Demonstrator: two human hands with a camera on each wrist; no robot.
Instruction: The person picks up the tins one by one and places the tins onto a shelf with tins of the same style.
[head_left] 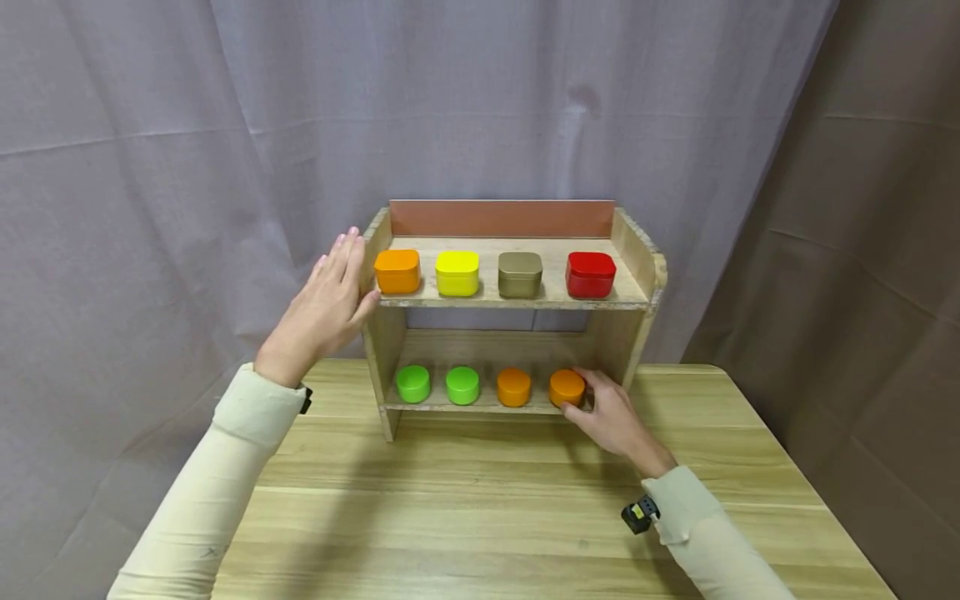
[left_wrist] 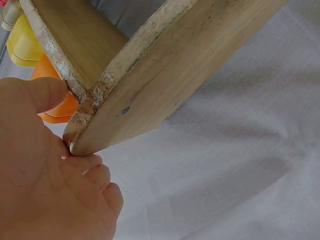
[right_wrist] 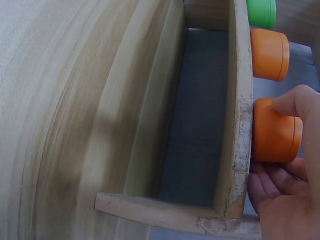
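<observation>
A small wooden two-tier shelf [head_left: 517, 304] stands on the table. My left hand [head_left: 326, 300] rests against its left side panel [left_wrist: 150, 80], fingers straight along the outside and thumb at the front edge, beside the orange squarish box [head_left: 398, 272]. On the lower tier, my right hand [head_left: 611, 414] grips the rightmost orange round box [head_left: 566, 387]; in the right wrist view, the thumb lies on one side of this round box [right_wrist: 275, 135] and the fingers on the other. Left of it stands another orange round box [head_left: 513, 387].
Yellow [head_left: 457, 273], olive [head_left: 520, 275] and red squarish boxes [head_left: 590, 275] line the upper tier. Two green round boxes [head_left: 438, 384] sit at the lower left. Wood-patterned table [head_left: 465, 508] extends in front, and a grey curtain [head_left: 480, 100] hangs behind.
</observation>
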